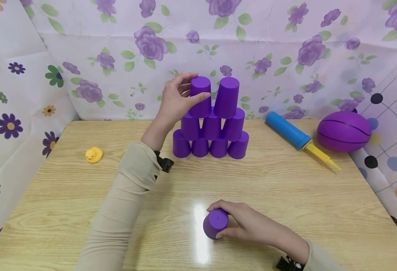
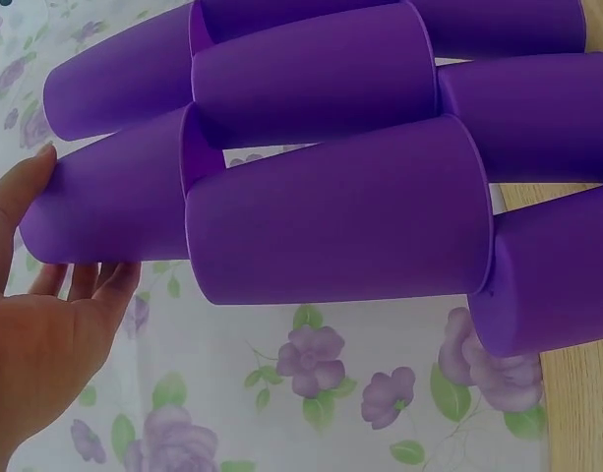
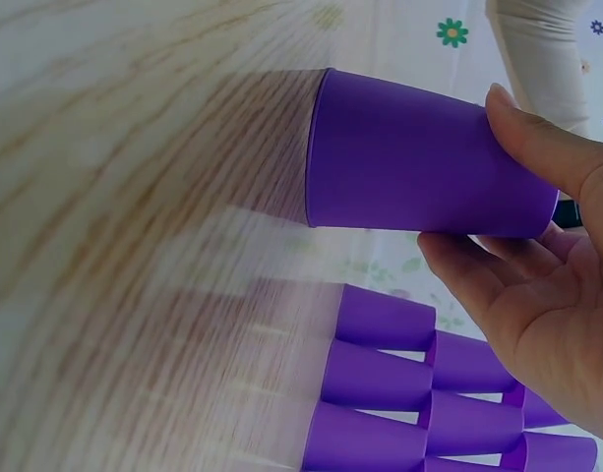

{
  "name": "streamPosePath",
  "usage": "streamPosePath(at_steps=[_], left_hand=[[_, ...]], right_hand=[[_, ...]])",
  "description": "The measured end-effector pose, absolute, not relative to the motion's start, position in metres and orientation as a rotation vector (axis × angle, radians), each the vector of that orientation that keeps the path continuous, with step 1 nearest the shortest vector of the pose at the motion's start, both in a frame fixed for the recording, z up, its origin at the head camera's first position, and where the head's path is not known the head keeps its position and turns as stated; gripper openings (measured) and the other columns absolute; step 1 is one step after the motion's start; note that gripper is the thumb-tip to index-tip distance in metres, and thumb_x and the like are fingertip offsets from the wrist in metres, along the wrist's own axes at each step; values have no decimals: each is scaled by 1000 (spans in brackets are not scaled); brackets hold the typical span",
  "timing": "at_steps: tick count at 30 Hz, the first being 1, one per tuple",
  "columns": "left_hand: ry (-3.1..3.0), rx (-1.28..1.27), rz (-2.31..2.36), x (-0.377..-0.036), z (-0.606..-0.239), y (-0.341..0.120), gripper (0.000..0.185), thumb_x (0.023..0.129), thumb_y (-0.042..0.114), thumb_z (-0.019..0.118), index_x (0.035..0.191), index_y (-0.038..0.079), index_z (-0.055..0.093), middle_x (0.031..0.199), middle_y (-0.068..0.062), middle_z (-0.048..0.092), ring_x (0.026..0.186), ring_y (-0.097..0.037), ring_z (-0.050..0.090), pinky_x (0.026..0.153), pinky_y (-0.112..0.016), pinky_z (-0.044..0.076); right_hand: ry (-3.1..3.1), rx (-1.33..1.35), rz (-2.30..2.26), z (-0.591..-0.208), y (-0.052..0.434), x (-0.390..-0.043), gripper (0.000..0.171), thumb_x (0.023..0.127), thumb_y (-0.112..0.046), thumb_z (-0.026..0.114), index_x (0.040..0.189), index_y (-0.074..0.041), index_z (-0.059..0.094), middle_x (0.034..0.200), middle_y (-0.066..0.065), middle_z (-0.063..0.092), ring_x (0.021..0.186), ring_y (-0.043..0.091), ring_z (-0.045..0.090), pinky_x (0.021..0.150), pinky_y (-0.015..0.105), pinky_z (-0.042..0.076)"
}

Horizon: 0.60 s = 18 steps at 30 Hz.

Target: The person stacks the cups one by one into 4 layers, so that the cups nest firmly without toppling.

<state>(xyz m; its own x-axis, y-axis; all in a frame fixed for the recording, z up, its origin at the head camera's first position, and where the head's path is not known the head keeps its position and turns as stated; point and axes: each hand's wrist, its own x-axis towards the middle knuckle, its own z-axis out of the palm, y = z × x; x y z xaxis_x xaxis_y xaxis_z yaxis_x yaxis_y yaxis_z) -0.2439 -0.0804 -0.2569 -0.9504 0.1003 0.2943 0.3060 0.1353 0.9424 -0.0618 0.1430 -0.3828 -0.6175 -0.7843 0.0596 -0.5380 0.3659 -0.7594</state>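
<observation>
Purple cups stand upside down in a stepped stack: several in the bottom row (image 1: 200, 147), three in the middle row (image 1: 212, 126), two on top. My left hand (image 1: 172, 101) grips the top row's left cup (image 1: 200, 109), thumb on the near side and fingers round the far side. That cup rests on the middle row, as the left wrist view (image 2: 114, 187) also has it. Beside it sits the top right cup (image 1: 227, 98), untouched. Nearer to me, my right hand (image 1: 252, 226) holds a single upside-down purple cup (image 1: 215, 222) between thumb and fingers, its rim at the tabletop.
On the wooden table (image 1: 83, 210), a yellow rubber duck (image 1: 94, 154) sits to the left. A blue and yellow hand pump (image 1: 288, 130) and a purple ball (image 1: 344, 131) lie at the back right. Flowered sheets (image 1: 191, 56) line the back and sides.
</observation>
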Motion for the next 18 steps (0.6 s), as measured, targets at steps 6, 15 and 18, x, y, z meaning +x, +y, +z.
streamPosePath(at_steps=[6,15,18], left_hand=[[-2263,-381,-1927,-244,-259,-80,63,74,19,80,130,9,53,123,-3,59,113,-12,56,98,-20,44],[-2278,-374,-1918,-246,-259,-81,61,72,22,82,126,9,58,116,-5,64,109,-11,59,94,-18,47],[-2294,-388,-1894,-247,-258,-81,60,72,22,82,125,8,59,115,-6,65,108,-11,59,93,-18,47]], right_hand=[[2327,-1198,-1118,-385,142,-61,47,83,-28,71,123,-20,49,113,-7,60,99,3,58,87,24,52],[2355,-1284,-1096,-388,143,-61,49,86,-33,66,127,-13,48,116,-6,59,101,4,58,89,24,51],[2390,-1329,-1029,-387,145,-63,50,87,-36,63,129,-14,46,118,-7,57,102,3,56,90,22,51]])
